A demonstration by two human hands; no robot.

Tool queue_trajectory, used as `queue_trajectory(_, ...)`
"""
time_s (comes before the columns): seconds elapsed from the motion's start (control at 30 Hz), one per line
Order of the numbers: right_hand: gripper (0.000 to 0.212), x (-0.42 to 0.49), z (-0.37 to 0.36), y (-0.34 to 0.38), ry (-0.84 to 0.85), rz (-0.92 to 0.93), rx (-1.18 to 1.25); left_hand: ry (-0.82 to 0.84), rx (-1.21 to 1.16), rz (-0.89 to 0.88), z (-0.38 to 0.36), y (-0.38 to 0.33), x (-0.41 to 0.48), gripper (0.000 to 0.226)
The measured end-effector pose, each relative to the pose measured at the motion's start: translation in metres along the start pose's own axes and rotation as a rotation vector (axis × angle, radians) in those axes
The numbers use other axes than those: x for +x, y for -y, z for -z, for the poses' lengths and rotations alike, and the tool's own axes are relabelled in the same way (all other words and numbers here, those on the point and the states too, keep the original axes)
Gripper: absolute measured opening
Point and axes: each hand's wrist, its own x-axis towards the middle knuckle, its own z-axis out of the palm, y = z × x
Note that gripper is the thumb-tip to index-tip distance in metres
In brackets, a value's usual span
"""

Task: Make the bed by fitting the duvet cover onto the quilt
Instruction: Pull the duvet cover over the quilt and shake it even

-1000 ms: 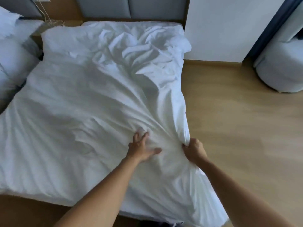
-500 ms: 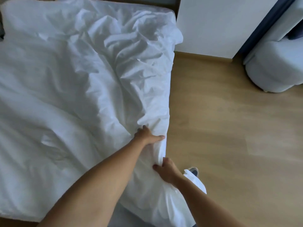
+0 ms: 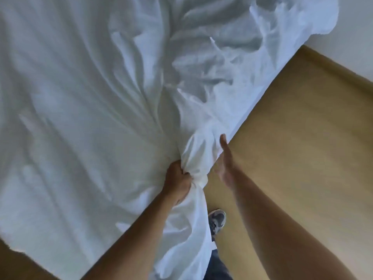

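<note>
A white duvet cover (image 3: pixel 84 110) with the quilt inside lies rumpled over the bed and fills most of the view. My left hand (image 3: pixel 178 182) grips a bunched handful of the cover near the bed's right edge, and creases fan out from that grip. My right hand (image 3: pixel 225 158) is just right of the bunch, fingers straight and pointing up along the bed's edge, touching the fabric's side. Below the left hand a loose fold of the cover (image 3: pixel 189 239) hangs toward the floor.
Wooden floor (image 3: pixel 298 150) runs along the right of the bed. My grey shoe (image 3: pixel 217 220) stands beside the hanging fold. A white wall (image 3: pixel 355 37) is at the top right. The cover is most crumpled at the top right (image 3: pixel 222 47).
The view has tilted and closed in on the bed's edge. My left hand went from lying on the cover to clenching a bunch of it. My right hand let go and straightened.
</note>
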Motion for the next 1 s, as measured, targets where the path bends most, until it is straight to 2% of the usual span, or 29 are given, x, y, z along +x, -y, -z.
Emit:
queue_trajectory(0.03, 0.105, 0.019, 0.0, 0.033, 0.046, -0.047, 0.112, 0.059, 0.022, -0.002, -0.001, -0.007, -0.008, 0.026)
queue_trajectory(0.07, 0.098, 0.032, -0.004, 0.065, 0.114, -0.048, 0.169, 0.138, 0.112, 0.015, 0.003, -0.012, -0.014, 0.031)
queue_trajectory(0.13, 0.059, 0.045, -0.021, 0.109, 0.149, -0.008, 0.134, 0.295, 0.383, 0.095, 0.021, -0.016, -0.015, 0.041)
queue_trajectory(0.17, 0.04, 0.047, -0.033, 0.121, 0.109, 0.004, 0.093, 0.365, 0.501, 0.131, 0.031, -0.021, -0.011, 0.042)
queue_trajectory(0.2, 0.03, 0.048, -0.044, 0.129, 0.073, 0.026, 0.057, 0.424, 0.624, 0.16, 0.039, -0.03, -0.008, 0.04)
queue_trajectory(0.3, 0.015, 0.025, -0.053, 0.134, -0.008, 0.134, -0.175, 0.387, 0.823, 0.254, 0.041, -0.08, 0.003, 0.04)
queue_trajectory(0.33, 0.009, 0.016, -0.045, 0.132, -0.04, 0.15, -0.258, 0.355, 0.84, 0.276, 0.035, -0.1, 0.005, 0.047)
queue_trajectory(0.43, 0.014, -0.002, -0.01, 0.134, -0.136, 0.142, -0.54, 0.297, 0.834, 0.324, 0.007, -0.149, 0.011, 0.09)
queue_trajectory(0.5, 0.008, -0.002, 0.005, 0.153, -0.117, 0.16, -0.717, 0.342, 0.88, 0.343, -0.004, -0.178, 0.015, 0.097)
queue_trajectory(0.53, 0.012, 0.001, 0.01, 0.167, -0.059, 0.158, -0.813, 0.395, 0.915, 0.353, -0.004, -0.191, 0.022, 0.093)
queue_trajectory(0.6, 0.033, 0.01, 0.017, 0.209, 0.116, 0.087, -1.025, 0.419, 0.928, 0.33, -0.006, -0.219, 0.047, 0.075)
queue_trajectory(0.67, 0.062, 0.03, 0.021, 0.259, 0.279, -0.028, -1.193, 0.199, 0.917, 0.147, -0.011, -0.252, 0.081, 0.062)
queue_trajectory(0.7, 0.068, 0.047, 0.022, 0.288, 0.306, -0.026, -1.219, 0.057, 0.91, 0.042, -0.015, -0.267, 0.104, 0.065)
queue_trajectory(0.73, 0.067, 0.068, 0.021, 0.32, 0.261, 0.059, -1.218, -0.033, 0.875, -0.02, -0.023, -0.282, 0.13, 0.075)
queue_trajectory(0.77, 0.061, 0.094, 0.02, 0.355, 0.137, 0.219, -1.229, -0.071, 0.807, -0.033, -0.031, -0.295, 0.16, 0.09)
queue_trajectory(0.83, 0.05, 0.158, 0.018, 0.427, -0.197, 0.575, -1.329, -0.029, 0.622, 0.03, -0.049, -0.309, 0.229, 0.119)
queue_trajectory(0.87, 0.057, 0.191, 0.017, 0.461, -0.299, 0.654, -1.405, 0.018, 0.549, 0.079, -0.061, -0.31, 0.262, 0.128)
queue_trajectory(0.93, 0.096, 0.258, 0.013, 0.522, -0.362, 0.592, -1.68, 0.1, 0.517, 0.181, -0.092, -0.309, 0.319, 0.133)
queue_trajectory(1.0, 0.134, 0.314, 0.015, 0.56, -0.359, 0.378, -1.856, 0.156, 0.575, 0.319, -0.124, -0.306, 0.353, 0.125)
